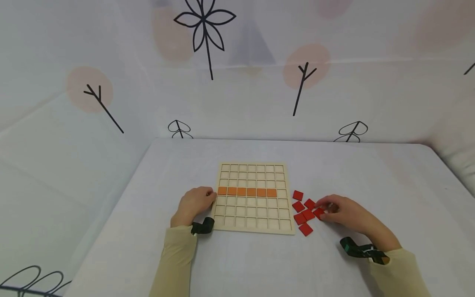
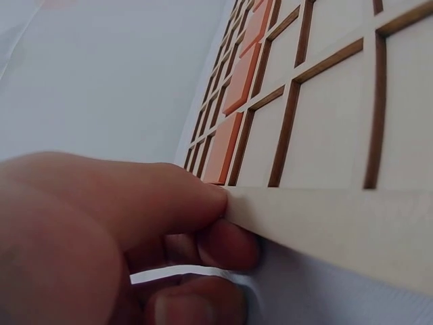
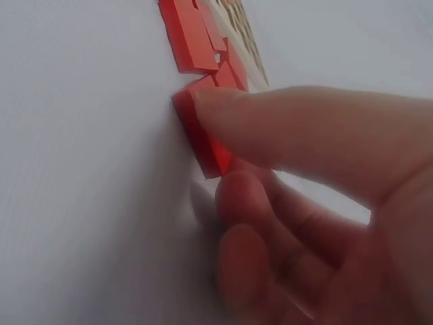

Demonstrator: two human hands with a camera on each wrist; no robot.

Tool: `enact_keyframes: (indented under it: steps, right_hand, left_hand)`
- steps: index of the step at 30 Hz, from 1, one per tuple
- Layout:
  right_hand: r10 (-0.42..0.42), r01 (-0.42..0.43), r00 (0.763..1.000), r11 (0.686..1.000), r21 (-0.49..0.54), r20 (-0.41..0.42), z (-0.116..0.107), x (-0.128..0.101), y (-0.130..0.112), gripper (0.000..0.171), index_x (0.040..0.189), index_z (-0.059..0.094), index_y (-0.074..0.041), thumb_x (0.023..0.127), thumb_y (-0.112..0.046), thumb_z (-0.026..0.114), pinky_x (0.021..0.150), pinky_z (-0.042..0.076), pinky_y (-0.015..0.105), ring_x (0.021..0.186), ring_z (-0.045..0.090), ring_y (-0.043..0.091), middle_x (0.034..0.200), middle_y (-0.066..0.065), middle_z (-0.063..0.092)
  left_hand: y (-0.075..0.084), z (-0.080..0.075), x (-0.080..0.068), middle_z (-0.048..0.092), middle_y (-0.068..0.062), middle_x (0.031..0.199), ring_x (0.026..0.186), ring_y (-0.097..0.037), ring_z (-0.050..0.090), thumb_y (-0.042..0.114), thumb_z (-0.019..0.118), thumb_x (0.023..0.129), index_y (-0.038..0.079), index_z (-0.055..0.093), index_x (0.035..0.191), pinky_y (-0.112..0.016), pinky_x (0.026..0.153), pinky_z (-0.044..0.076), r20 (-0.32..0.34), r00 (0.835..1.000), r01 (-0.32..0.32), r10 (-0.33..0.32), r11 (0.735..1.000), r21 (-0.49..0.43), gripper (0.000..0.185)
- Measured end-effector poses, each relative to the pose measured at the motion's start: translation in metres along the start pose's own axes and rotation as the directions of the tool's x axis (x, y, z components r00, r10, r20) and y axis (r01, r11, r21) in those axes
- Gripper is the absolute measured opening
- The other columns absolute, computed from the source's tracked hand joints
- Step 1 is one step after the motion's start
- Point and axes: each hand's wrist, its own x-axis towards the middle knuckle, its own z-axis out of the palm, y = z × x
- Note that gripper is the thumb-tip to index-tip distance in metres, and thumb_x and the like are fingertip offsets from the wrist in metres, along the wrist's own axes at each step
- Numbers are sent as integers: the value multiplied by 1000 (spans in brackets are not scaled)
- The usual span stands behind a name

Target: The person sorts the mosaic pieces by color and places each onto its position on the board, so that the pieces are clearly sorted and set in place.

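Far left: cream sleeve point(image 1: 177, 260) with a dark wrist strap point(image 1: 202, 227). Left hand point(image 1: 193, 203) resting on the white table point(image 1: 111, 231) against the left edge of the wooden grid board point(image 1: 253, 197), level with the orange row. Seen from the left wrist: thumb laid along the board's top rim, fingers point(image 2: 226, 244) curled beneath and against the side wall, so pinching the board's edge point(image 2: 338, 220).

Middle: board lying flat, seven cells by seven. Six orange tiles point(image 1: 246, 192) seated side by side in the fourth row, filling it from the leftmost cell; rightmost cell of that row bare, as are the other rows.

Just right of the board: loose cluster of red tiles point(image 1: 302, 212) on the table, some touching or overlapping, none in the grid.

Right of the cluster: right hand point(image 1: 343, 212), fingertips at the cluster's right side. One red tile point(image 1: 319, 213) caught between the fingertips. Seen from the right wrist: that tile point(image 3: 199, 139) tipped up on edge off the table, thumb point(image 3: 291, 122) pressed over its upper edge, a curled finger point(image 3: 237, 196) against its lower side, remaining fingers tucked behind. Other red tiles just beyond it, toward the board. Farther right: second strap point(image 1: 361, 249) and sleeve point(image 1: 400, 274).
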Motion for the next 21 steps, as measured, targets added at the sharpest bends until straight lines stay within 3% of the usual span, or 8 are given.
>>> enact_keyframes:
  steps: [21]
  right_hand:
    - [9,-10,1000,998,-70,-16,4,4,6,36,110,61,-10,77,-21,72,63,43,30,81,49,18,91,3,56]
  left_hand:
    - [-1,2,2,51,0,65,62,-17,46,32,47,90,17,57,72,-29,54,33,-6,1000,5,-5,1000,-14,26]
